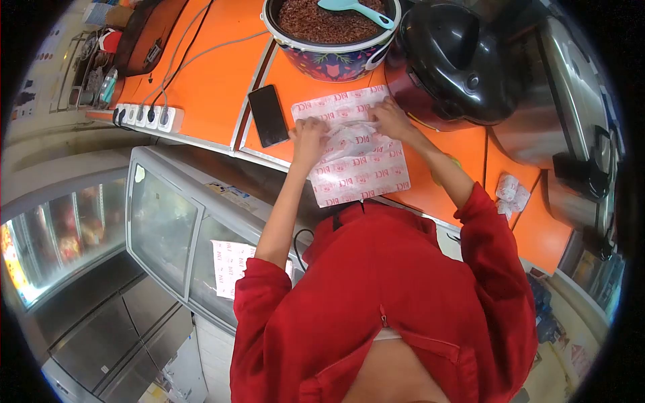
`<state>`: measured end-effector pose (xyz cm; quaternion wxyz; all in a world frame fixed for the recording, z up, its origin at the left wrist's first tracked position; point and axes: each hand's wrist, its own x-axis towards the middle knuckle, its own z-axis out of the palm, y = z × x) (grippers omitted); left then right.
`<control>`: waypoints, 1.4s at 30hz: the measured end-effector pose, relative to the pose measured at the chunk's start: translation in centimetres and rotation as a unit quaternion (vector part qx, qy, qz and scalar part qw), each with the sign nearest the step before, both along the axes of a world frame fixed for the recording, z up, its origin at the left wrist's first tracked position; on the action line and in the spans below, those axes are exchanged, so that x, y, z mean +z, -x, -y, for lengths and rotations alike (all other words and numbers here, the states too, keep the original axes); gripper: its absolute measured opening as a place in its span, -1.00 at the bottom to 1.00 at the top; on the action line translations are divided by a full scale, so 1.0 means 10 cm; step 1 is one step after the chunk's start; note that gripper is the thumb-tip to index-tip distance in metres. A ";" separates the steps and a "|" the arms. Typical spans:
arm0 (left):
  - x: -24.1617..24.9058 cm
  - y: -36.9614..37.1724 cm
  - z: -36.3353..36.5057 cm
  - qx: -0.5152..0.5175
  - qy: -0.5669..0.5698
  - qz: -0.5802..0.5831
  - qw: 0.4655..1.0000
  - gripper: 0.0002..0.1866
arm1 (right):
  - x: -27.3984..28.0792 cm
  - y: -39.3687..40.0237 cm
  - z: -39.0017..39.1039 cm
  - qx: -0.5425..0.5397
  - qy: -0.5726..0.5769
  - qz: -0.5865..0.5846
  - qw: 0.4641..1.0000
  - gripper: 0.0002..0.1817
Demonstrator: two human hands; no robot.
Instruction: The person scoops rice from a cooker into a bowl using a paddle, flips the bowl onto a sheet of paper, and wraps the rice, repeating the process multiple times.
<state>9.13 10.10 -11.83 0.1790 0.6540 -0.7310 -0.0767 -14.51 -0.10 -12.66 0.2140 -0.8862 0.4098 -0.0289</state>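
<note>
Both hands are seen from above, pressed onto a printed wrapping sheet [356,151] laid flat on an orange counter [215,87]. The fingers of the left hand [308,134] are curled narrowly down onto the sheet's left part; whether anything is pinched under them cannot be told. The fingers of the right hand [392,117] are laid on the sheet's upper right edge, near a crumpled white piece [349,140] resting at the sheet's middle, between the two hands.

The sheet's near edge is seen to overhang the counter's front, so it could be dragged off if the hands are lifted or pulled toward the body. A dark phone [268,115] is lying just beside the sheet on the left and could be nudged by the left wrist. A black cooker [450,64] is standing right behind the right hand and might be bumped.

Behind the sheet, a patterned pot [332,60] filled with dark reddish grains is placed, with a teal spoon [356,9] resting in it. A power strip [144,115] with plugged cables is set at the counter's left end. A small wrapped bundle [509,193] is lying to the right. Below the counter, a glass-topped freezer [168,228] is seen, with another printed sheet [232,265] on its lid. Red sleeves are worn.
</note>
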 end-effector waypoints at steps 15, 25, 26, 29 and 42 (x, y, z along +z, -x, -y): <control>0.77 0.26 -0.06 -0.275 -0.048 -0.122 0.952 -0.61 | 0.68 0.14 -0.27 0.040 -0.170 0.076 0.982 -0.65; 0.62 0.66 -0.65 -0.174 -0.049 -0.045 0.983 -0.60 | 0.36 -0.38 -0.03 0.164 0.079 0.117 0.976 -0.84; 0.45 0.64 -0.72 -0.171 -0.050 -0.045 0.983 -0.60 | 0.41 -0.39 -0.04 0.167 0.078 0.118 0.976 -0.84; 0.29 0.61 -0.83 -0.215 -0.104 0.012 0.971 -0.49 | 0.46 -0.35 -0.14 0.170 0.068 0.148 0.972 -0.86; 0.38 0.38 -0.43 -0.162 -0.060 -0.028 0.985 -0.13 | 0.30 0.43 -1.18 0.219 0.085 0.087 0.968 -0.46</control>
